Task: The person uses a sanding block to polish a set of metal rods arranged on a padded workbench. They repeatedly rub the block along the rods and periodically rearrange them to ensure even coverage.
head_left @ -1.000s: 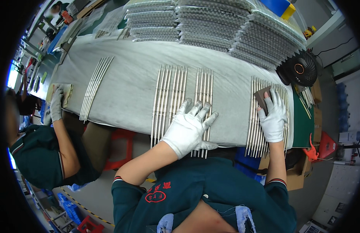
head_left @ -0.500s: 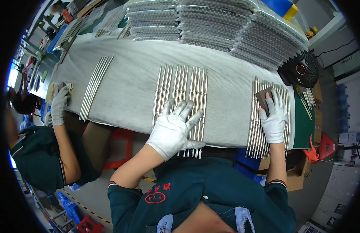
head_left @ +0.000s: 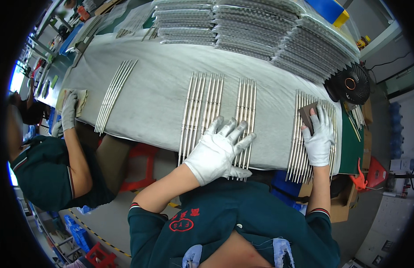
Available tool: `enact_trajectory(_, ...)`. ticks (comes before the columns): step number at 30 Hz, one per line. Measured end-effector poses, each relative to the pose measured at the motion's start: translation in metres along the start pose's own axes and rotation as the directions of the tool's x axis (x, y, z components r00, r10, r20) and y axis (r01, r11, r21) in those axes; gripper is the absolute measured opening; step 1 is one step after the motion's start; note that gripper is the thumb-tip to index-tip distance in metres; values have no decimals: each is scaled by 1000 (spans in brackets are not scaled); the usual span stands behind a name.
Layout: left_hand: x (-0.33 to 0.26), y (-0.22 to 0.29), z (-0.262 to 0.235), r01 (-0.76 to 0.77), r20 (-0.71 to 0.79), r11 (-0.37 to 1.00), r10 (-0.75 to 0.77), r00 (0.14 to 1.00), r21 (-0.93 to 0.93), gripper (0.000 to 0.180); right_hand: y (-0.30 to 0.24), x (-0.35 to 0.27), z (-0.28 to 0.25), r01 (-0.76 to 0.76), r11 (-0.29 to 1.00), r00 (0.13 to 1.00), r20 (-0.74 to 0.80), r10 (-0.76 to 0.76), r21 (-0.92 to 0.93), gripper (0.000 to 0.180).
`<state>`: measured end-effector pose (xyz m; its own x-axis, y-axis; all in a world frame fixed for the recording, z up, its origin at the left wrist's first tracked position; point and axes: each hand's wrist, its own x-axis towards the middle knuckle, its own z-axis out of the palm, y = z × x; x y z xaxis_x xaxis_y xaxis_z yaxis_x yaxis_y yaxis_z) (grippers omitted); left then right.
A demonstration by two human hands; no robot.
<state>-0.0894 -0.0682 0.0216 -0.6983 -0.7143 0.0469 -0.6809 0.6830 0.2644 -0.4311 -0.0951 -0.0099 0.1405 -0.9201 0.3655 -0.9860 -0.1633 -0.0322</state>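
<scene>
Long workbench [head_left: 162,89] covered in grey-white cloth, running across a workshop. Stacks of ribbed metal parts in clear wrap [head_left: 260,31] along far edge; small black fan [head_left: 352,85] at right end, beside green mat [head_left: 350,143].

Several groups of thin metal rods laid side by side on cloth. Left hand [head_left: 218,149], white-gloved, pressed flat with fingers spread wide over near ends of middle rod groups [head_left: 216,111]; nothing gripped. Rods there parallel, touching one another within each group, narrow gaps between groups, near ends reaching bench edge.

Right hand [head_left: 318,138], white-gloved, laid on rightmost rod group [head_left: 300,147], fingers closed over small dark brown pad [head_left: 307,117] held against rods.

Further rod group [head_left: 115,96] well apart at left, lying slanted. Co-worker's gloved hand [head_left: 69,107] at left bench edge, resting on tan cloth pad [head_left: 81,99]; grip there not discernible.
</scene>
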Motion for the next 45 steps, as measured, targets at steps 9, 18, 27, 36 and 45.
enact_trajectory(9,-33,-36,-4,343,-75,925,-335,939,165,99,-2,0,-1,-6,1000,1000,6,6,1,55)
enact_trajectory(18,-7,-13,6,181,-60,976,-174,983,125,99,1,1,1,12,1000,1000,-3,-12,-5,56)
enact_trajectory(27,-13,-14,4,176,-62,979,-171,983,103,98,3,-1,4,13,1000,1000,-5,-13,-8,58)
enact_trajectory(36,-40,-29,-5,329,-52,935,-325,944,130,101,4,-1,4,9,1000,1000,0,-9,-9,57)
enact_trajectory(45,-24,-13,-6,194,-50,981,-193,980,28,99,3,1,4,5,1000,1000,8,-5,-1,56)
